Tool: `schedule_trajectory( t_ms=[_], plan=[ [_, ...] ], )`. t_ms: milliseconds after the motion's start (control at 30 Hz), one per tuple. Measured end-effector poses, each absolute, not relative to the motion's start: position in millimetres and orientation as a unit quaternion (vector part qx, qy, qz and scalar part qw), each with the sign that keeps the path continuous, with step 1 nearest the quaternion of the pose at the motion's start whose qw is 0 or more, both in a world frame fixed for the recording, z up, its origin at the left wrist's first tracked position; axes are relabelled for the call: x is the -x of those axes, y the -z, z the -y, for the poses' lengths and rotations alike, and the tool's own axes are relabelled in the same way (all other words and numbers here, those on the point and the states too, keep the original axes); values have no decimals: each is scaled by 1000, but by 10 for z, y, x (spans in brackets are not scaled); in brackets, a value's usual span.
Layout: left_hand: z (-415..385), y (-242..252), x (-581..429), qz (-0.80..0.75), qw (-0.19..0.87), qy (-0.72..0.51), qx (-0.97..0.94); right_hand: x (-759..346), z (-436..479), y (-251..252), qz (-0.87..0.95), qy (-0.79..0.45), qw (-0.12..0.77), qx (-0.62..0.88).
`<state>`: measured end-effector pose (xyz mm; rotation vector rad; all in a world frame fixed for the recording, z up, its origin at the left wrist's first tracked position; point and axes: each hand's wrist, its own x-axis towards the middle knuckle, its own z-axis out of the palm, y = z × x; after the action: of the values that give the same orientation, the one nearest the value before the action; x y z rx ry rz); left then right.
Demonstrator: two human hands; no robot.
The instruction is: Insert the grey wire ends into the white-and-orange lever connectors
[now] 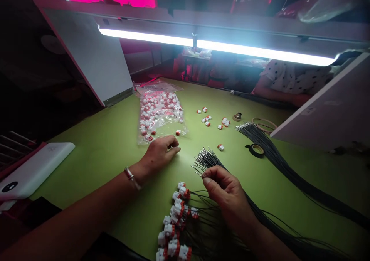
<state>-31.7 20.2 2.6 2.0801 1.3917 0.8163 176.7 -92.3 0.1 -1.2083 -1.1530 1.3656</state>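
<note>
My left hand [160, 153] is closed in a pinch above the green tabletop, just below a clear plastic bag [162, 110] of white and orange connectors. Whatever sits between its fingertips is hidden or too small to name. Thumb and forefinger of my right hand [227, 187] pinch black wires with bare metal terminals at their tips. Directly behind that hand lies a bundle of black wires [212, 159], its metal ends fanned out. Below, wired connectors [175, 214] lie in a heap, their black leads running right under my right hand.
Several loose connectors [207, 118] are scattered mid-table. A second black wire bundle [274, 160], a roll of black tape [256, 150] and a tan ring [264, 125] lie to the right. At left is a white device [43, 168]. A person in a dotted top [289, 76] sits opposite.
</note>
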Motion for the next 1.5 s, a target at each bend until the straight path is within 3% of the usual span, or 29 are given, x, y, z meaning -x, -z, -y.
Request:
schedule_trajectory(
  t_ms=[100,200,300,833,1500],
  plan=[
    [76,-93,224,-489,394,-303,-717,-1762,914,-12,439,-564,486,503],
    [325,-127,122,-436,675,-301,-513,-1765,913,-5,441,-564,481,507],
    [461,-88,45,-395,768,-282,-417,-1772,916,21,454,-563,470,506],
    [591,9,-15,-372,798,-328,-342,-1696,972,-51,483,-530,438,543],
    [609,-37,30,-381,776,-353,-359,-1716,992,53,395,-614,447,516]
  ],
)
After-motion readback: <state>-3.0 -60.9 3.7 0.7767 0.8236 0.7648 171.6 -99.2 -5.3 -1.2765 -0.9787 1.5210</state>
